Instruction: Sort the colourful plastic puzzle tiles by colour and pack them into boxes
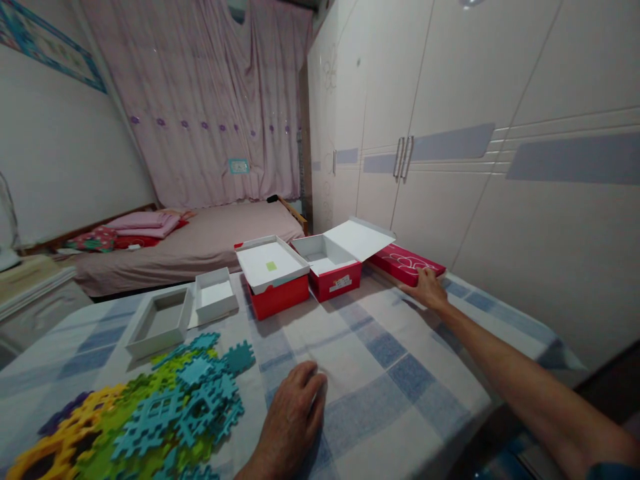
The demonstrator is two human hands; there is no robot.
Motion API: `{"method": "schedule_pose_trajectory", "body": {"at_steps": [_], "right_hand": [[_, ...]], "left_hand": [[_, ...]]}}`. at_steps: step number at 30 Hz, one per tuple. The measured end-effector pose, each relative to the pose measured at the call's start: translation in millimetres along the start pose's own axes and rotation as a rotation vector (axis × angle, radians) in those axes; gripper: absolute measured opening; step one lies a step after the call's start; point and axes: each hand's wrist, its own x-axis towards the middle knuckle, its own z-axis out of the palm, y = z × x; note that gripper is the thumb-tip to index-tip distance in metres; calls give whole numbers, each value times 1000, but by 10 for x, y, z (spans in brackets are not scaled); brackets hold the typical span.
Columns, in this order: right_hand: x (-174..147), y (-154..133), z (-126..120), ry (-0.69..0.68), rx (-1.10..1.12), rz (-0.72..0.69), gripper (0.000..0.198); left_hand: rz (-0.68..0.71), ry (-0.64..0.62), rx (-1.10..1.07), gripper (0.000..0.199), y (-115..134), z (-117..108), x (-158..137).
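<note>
On the right, my right hand (427, 288) grips the near right corner of a red cardboard box (407, 261) with white line drawings on top. This box lies beside an open red box (340, 273), whose raised white lid (360, 237) covers part of it. My left hand (297, 413) rests on the tablecloth with its fingers curled in, and nothing shows in it. Left of that hand is a heap of interlocking plastic pieces, with blue pieces (200, 400), green pieces (113, 423), yellow pieces (47, 460) and a few purple ones (65, 413).
Another red box (280, 298) carries a white upturned lid (273, 263). Two shallow open trays, one grey (137, 345) and one white (217, 312), stand to its left. A checked cloth (365, 393) covers the table. Behind are a bed (220, 233) and a white wardrobe (450, 220).
</note>
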Motion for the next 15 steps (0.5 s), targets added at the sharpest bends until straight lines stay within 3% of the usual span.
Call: {"method": "schedule_pose_trajectory", "body": {"at_steps": [5, 10, 13, 15], "right_hand": [[16, -58, -97, 20, -200, -82, 41], [87, -142, -275, 80, -312, -86, 32], [163, -119, -298, 137, -132, -44, 32], [223, -84, -269, 145, 202, 106, 36]], "left_hand": [[-5, -9, 4, 25, 0, -18, 1], [-4, -20, 8, 25, -3, -20, 3], [10, -6, 13, 26, -7, -8, -3], [19, 9, 16, 26, -6, -5, -5]]}}
